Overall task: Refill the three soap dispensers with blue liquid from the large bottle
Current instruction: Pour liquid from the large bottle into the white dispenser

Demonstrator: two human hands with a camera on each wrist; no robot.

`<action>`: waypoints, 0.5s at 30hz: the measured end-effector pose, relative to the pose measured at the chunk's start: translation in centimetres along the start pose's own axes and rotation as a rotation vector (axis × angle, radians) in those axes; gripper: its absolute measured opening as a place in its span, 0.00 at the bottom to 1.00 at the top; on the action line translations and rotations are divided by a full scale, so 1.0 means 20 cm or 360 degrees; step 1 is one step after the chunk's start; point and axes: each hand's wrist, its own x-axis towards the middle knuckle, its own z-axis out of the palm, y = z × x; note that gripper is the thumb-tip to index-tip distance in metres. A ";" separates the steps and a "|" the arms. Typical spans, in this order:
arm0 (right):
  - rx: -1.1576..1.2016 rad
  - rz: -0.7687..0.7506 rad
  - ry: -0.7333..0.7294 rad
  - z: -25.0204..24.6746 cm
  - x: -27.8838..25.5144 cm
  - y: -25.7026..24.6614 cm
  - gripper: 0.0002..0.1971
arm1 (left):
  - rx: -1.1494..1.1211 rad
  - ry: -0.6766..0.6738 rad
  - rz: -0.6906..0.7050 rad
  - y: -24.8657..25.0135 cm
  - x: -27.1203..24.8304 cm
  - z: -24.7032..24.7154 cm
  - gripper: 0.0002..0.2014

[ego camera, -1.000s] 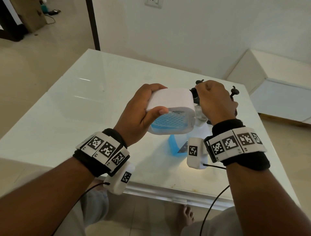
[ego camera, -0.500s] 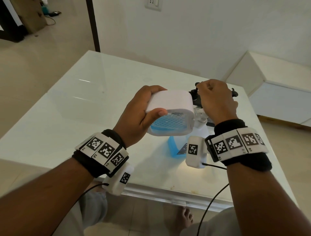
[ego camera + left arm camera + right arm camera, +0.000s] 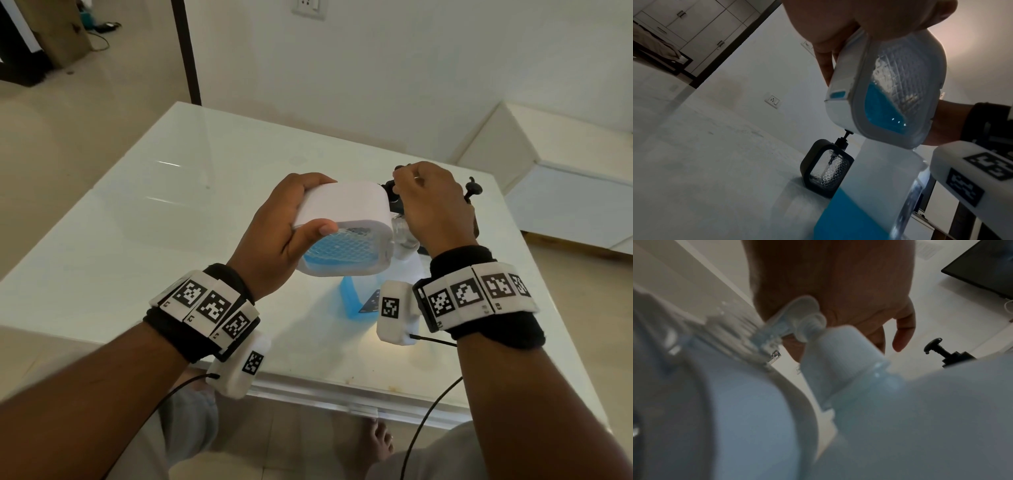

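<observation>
My left hand [image 3: 284, 226] grips a white soap dispenser [image 3: 342, 209] on its side above the table. Blue liquid pools in the low part of its textured window [image 3: 885, 107]. At the dispenser's right end, my right hand [image 3: 431, 205] curls round its clear pump head [image 3: 797, 313]. Directly below stands the large translucent bottle [image 3: 352, 298], about half full of blue liquid [image 3: 849, 216], with its pale cap [image 3: 838, 353] on. A black dispenser [image 3: 826, 168] stands behind it with no blue showing in its window. A second black pump [image 3: 472, 188] shows past my right hand.
The glossy white table [image 3: 137, 222] stretches wide to the left and back. Its front edge [image 3: 342, 394] lies near my knees. A low white bench [image 3: 565, 178] stands at the right by the wall. Cables hang from both wrist cameras.
My right hand has turned slightly on the pump and shifted up a little. The white dispenser stays tilted in my left hand at nearly the same spot.
</observation>
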 end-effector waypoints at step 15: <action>0.0156 -0.0037 -0.0218 0.00 -0.01 -0.02 0.26 | -0.0006 -0.0023 0.0011 0.00 0.00 0.00 0.33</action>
